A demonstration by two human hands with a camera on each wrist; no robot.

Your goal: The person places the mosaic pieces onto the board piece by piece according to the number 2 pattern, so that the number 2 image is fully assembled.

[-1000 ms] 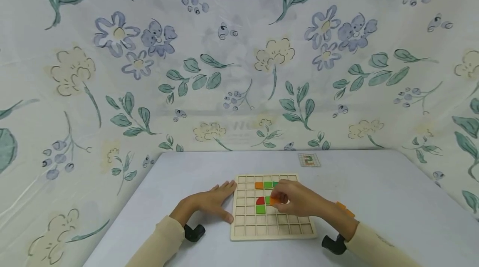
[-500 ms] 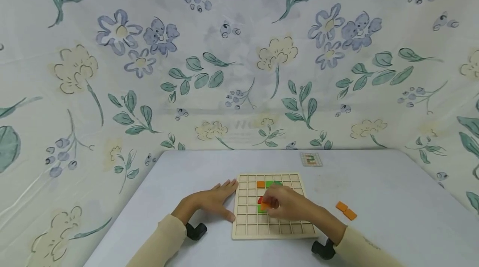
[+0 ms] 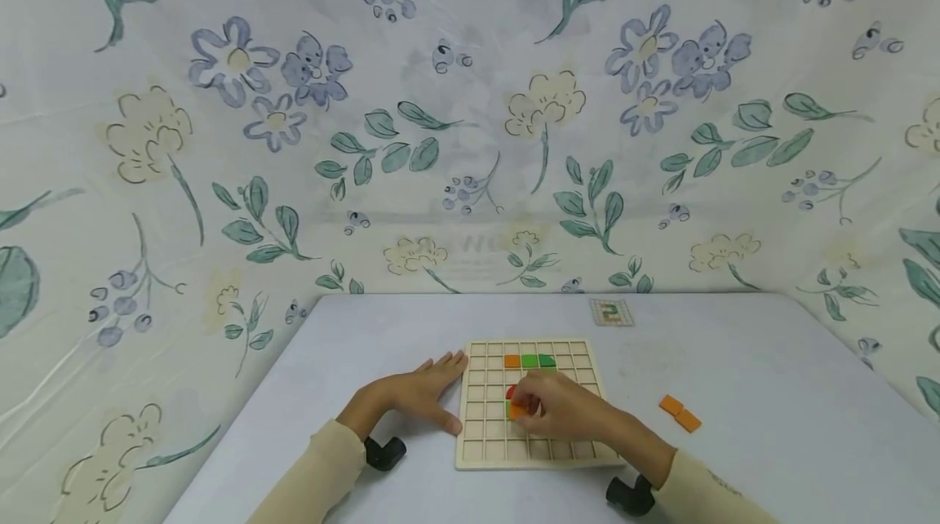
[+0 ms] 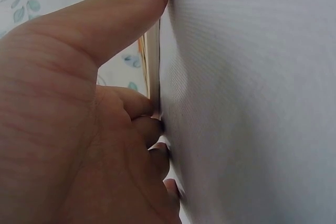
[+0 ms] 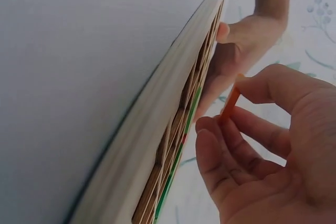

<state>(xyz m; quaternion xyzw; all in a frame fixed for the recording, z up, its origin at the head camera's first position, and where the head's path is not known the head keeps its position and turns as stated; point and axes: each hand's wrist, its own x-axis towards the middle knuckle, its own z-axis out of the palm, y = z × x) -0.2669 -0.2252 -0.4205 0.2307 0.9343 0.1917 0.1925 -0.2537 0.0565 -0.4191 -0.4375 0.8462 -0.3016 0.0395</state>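
Thumb and fingertips of my right hand pinch a small orange tile by its edges. In the head view the tile overlaps a green tile on the wooden grid board; the right wrist view shows it raised off the board's face. Just above that spot is a red rounded tile, partly hidden by the fingers. My left hand lies with spread fingers against the board's left edge, thumb and fingertips right at the rim. An orange tile, a green tile and a dark green rounded tile fill a row farther up.
Two loose orange tiles lie on the white table right of the board. A small card with a coloured grid pattern lies near the back edge. Behind the table hangs a floral cloth.
My right hand has moved left and slightly toward me with the orange tile, from beside the green tiles to over the lower one. My left hand stays at the board's edge.
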